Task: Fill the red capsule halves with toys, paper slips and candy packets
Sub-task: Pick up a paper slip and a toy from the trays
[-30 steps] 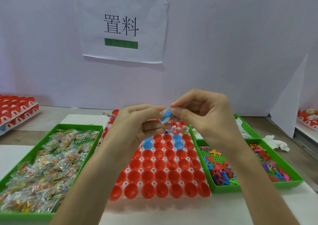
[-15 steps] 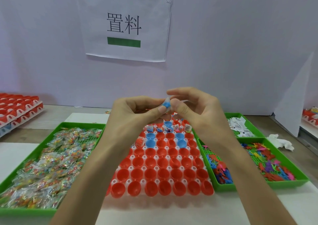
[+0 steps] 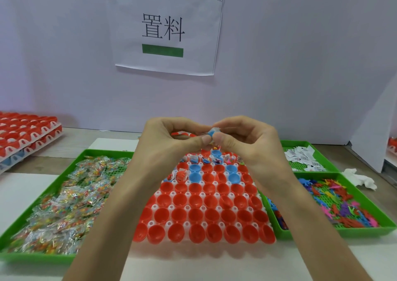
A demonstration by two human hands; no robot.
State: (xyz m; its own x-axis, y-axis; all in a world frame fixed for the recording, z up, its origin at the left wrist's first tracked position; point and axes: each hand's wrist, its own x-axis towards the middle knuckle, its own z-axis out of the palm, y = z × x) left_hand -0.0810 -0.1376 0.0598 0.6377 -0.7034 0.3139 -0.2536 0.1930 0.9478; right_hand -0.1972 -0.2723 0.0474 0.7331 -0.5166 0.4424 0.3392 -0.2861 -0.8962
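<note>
The wall sign (image 3: 165, 29) reads 置料. Below it, the red capsule halves (image 3: 195, 215) in the white tray (image 3: 169, 223) stay mostly unfilled; only the far rows hold goods. Above those rows the left hand (image 3: 171, 143) and right hand (image 3: 247, 143) have drawn closer together. Both pinch a small blue-and-white item (image 3: 211, 133), now nearly hidden. It seems to be still being readied, not yet dropped in.

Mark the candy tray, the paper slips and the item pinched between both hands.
candy tray (image 3: 107, 152), head view, far green rim.
paper slips (image 3: 300, 155), head view, middle of the pile.
pinched item (image 3: 211, 133), head view, its blue part.
</note>
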